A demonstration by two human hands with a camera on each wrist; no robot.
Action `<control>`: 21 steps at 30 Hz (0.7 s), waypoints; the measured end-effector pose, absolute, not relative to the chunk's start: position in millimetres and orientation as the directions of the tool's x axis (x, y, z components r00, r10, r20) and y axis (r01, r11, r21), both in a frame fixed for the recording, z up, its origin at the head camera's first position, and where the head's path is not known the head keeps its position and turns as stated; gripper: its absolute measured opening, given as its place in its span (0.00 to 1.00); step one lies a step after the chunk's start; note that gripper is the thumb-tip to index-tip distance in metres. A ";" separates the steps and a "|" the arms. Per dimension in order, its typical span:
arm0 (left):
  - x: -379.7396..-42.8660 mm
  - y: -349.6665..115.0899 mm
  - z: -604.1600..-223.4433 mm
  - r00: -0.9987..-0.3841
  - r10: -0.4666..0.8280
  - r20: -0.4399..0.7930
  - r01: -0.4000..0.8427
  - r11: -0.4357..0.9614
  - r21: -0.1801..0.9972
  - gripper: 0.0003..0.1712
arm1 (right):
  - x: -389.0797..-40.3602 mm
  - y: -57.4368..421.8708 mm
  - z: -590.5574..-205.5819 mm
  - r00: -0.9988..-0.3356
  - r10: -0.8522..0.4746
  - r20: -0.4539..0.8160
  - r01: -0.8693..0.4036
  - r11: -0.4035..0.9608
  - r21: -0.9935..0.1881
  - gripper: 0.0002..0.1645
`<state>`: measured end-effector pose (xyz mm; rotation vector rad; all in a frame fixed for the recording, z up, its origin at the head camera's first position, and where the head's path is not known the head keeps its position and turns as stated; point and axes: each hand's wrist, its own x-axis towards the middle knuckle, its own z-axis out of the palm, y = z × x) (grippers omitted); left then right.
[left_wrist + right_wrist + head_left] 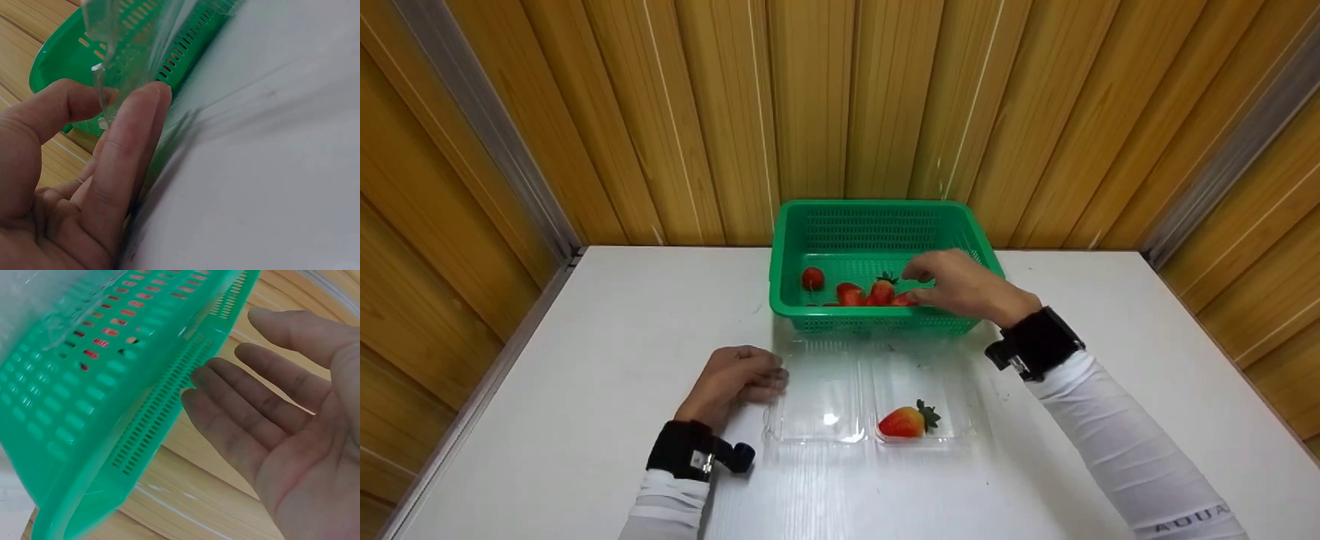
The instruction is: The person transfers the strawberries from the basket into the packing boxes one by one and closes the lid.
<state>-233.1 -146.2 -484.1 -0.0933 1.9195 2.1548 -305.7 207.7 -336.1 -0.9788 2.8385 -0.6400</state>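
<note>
A clear plastic clamshell box (pixel 819 397) lies unfolded on the white table, its two halves side by side. One strawberry (pixel 901 423) with green leaves rests in its right half. At the box's left edge my left hand (pixel 739 382) pinches the thin plastic rim (pixel 101 84) between thumb and fingers. Behind the box stands a green basket (pixel 885 310) with several strawberries (pixel 851 294) gathered along its near side. Over the basket's right part, my right hand (pixel 960 285) reaches in with fingers extended and nothing held. The right wrist view shows its bare palm (pixel 315 461) beside the basket's rim.
A wood-patterned panel wall (pixel 877 97) rises right behind the basket, and similar panels flank the table (pixel 660 322) on both sides. A single strawberry (pixel 813 278) sits apart at the basket's left.
</note>
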 end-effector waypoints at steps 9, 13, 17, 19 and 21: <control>-233.5 -146.3 -484.0 -0.964 0.154 -0.214 -0.232 -0.108 0.967 0.19 | -333.0 209.6 -342.9 -0.799 -0.601 -0.027 -0.525 0.719 -0.456 0.16; -233.7 -144.9 -483.4 -0.965 0.155 -0.212 -0.228 -0.098 0.969 0.18 | -340.8 211.1 -347.9 -0.803 -0.592 -0.068 -0.500 0.731 -0.465 0.16; -234.0 -143.6 -483.1 -0.966 0.158 -0.204 -0.220 -0.095 0.971 0.18 | -345.9 212.2 -354.2 -0.805 -0.587 -0.090 -0.488 0.740 -0.463 0.16; -234.0 -143.3 -483.0 -0.965 0.159 -0.207 -0.225 -0.107 0.968 0.17 | -348.3 212.0 -358.0 -0.804 -0.588 -0.091 -0.493 0.744 -0.452 0.15; -233.8 -143.2 -482.8 -0.965 0.158 -0.211 -0.230 -0.114 0.966 0.16 | -350.1 211.7 -361.2 -0.805 -0.585 -0.100 -0.490 0.751 -0.443 0.15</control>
